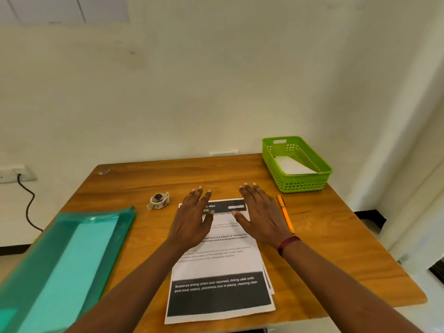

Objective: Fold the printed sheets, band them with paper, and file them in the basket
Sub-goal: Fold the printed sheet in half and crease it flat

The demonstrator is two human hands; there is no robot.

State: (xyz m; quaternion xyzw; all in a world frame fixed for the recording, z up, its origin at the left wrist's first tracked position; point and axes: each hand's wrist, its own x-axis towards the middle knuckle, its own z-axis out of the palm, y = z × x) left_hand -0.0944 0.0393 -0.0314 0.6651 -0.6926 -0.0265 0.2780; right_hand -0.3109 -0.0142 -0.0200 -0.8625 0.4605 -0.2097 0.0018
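Observation:
A small stack of printed sheets lies flat near the front edge of the wooden table, with dark bands at top and bottom. My left hand and my right hand hover palm-down over the far end of the stack, fingers straight and spread, holding nothing. Whether they touch the paper is unclear. A green plastic basket stands at the far right corner with a white folded sheet inside. A roll of patterned paper tape sits left of the sheets.
An orange pen lies just right of my right hand. A teal tray holding light teal paper overhangs the table's left side. A wall stands behind the table; a black cable hangs from a socket at the left.

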